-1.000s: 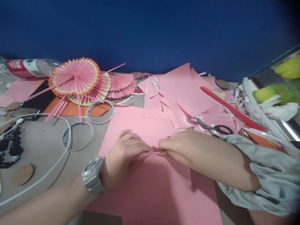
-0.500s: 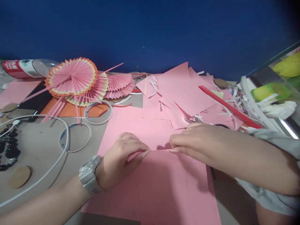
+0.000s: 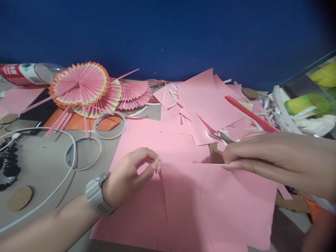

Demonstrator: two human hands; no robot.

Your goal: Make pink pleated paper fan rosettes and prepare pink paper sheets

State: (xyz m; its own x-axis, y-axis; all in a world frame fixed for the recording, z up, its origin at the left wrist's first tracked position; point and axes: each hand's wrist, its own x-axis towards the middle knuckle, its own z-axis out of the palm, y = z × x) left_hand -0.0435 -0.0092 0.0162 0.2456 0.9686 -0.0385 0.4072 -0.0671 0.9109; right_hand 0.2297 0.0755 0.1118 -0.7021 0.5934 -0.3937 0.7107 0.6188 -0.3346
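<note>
A pink paper sheet (image 3: 223, 203) is pulled toward the right, lying over another pink sheet (image 3: 126, 227). My right hand (image 3: 262, 157) pinches its far edge between thumb and fingers, right of the middle. At the far left corner of that sheet, my left hand (image 3: 133, 175), with a grey watch (image 3: 98, 196) on the wrist, has thumb and fingertips closed together on the paper. Scissors (image 3: 223, 137) lie just beyond my right hand, partly covered by it.
Pleated paper fans (image 3: 81, 84), white tape rings (image 3: 110, 125) and a bottle (image 3: 26, 74) are at left. A white cable (image 3: 63, 178) curves near a bead string (image 3: 10, 164). Pink sheets (image 3: 207, 101), paper scraps and a red strip (image 3: 246, 112) lie behind, against a blue wall (image 3: 168, 38).
My right hand has moved to the right with the pink sheet, whose right part now reaches farther over the table. My left hand has shifted slightly left.
</note>
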